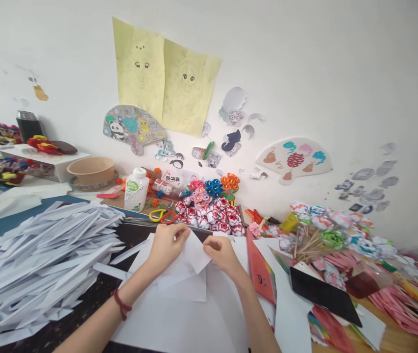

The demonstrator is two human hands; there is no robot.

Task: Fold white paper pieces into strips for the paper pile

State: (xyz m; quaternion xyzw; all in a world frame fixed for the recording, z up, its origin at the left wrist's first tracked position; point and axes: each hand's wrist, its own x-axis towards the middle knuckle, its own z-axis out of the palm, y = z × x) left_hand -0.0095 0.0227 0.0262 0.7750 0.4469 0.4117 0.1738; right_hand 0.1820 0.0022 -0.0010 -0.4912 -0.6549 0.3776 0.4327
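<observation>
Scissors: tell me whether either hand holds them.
No, the left hand and right hand hold white paper, and the scissors lie beyond.

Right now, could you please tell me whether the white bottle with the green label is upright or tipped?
Upright: the white bottle stands with its neck at the top and its broad body below.

A dark speckled tabletop [96,293] bears 1 heap of paper strips [43,264] and 1 large sheet [190,328].

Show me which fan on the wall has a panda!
The fan at the picture's left, by the yellow drawings. It shows a panda; the other fan has red writing instead.
</observation>
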